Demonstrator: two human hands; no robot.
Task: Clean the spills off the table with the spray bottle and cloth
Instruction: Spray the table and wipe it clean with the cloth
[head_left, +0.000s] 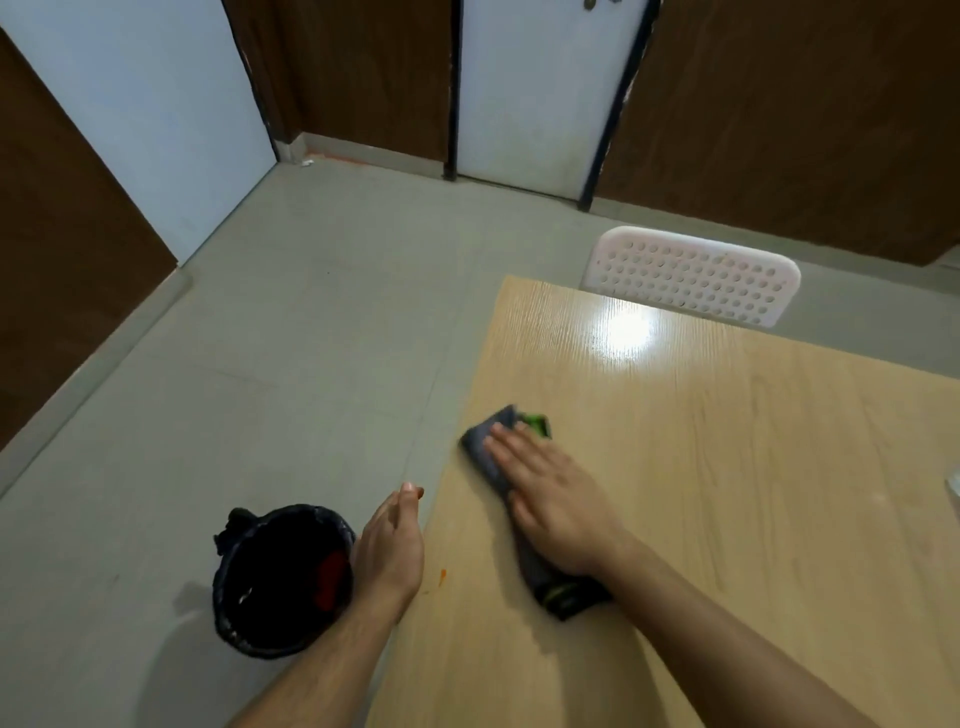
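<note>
**Flat hand on the cloth near the table's left edge**

Head view: the right hand (550, 499) lies palm down with straight fingers on a dark grey cloth (491, 452), pressing it onto the light wooden table (727, 493). The cloth sits close to the table's left edge; it has a green patch showing past the fingertips, and its near end sticks out from under the wrist. The left hand (392, 551) hangs at the table's left edge, held edge-on with fingers straight and together, holding nothing. A small orange speck (442, 577) lies on the tabletop just beside that hand.

On the grey floor just left of the table stands a black bin (280, 577) lined with a dark bag, something red inside it; the left wrist partly covers its right rim. Beyond the table's far edge stands a white perforated chair back (691, 275). A bright glare sits on the tabletop in front of the chair. At the right frame edge something pale lies on the table, too cut off to identify.
</note>
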